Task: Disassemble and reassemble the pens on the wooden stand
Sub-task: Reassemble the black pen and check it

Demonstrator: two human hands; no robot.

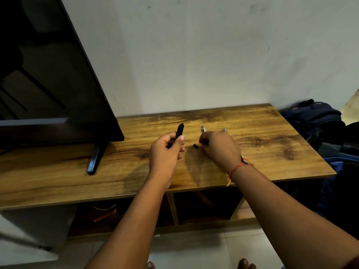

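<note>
My left hand (167,150) grips a black pen barrel (179,131) that sticks up past my thumb, held above the wooden stand (262,152). My right hand (219,146) rests low on the stand, fingers curled over something dark; what it holds is hidden. A small black pen piece (195,146) lies on the wood between my hands. Beyond my right hand lie a clear pen (203,128) and the tip of a teal pen (225,130), partly covered by the hand.
A black TV (48,74) stands at the left on a slanted foot (95,160). Dark bags (318,121) are piled to the right of the stand. Open shelves (204,206) sit under the top. A wall is right behind.
</note>
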